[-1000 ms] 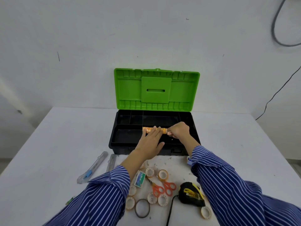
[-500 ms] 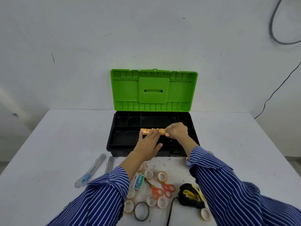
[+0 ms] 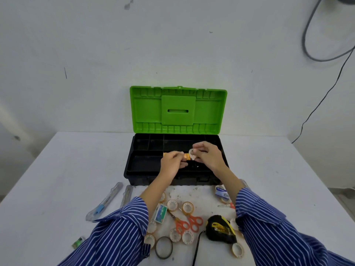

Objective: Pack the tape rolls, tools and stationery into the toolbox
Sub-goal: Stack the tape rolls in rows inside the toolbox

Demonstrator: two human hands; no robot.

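Toolbox (image 3: 173, 170), lid raised: left hand (image 3: 171, 164) grips the orange roll pack (image 3: 186, 156) over its middle tray; right hand (image 3: 208, 157) pinches a small tape roll (image 3: 192, 154) just right of it. Best seated flat, snug against the pack; avoid tilting.

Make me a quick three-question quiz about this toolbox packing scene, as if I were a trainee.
1. True or false: the toolbox lid is open.
2. What does the right hand pinch over the tray?
A. a small tape roll
B. the tape measure
C. a marker
3. Fill in: the orange scissors lie on the ____, not in the box.

Key:
1. True; the green lid stands upright.
2. A; the small tape roll is between its fingertips, while the tape measure sits on the table.
3. table
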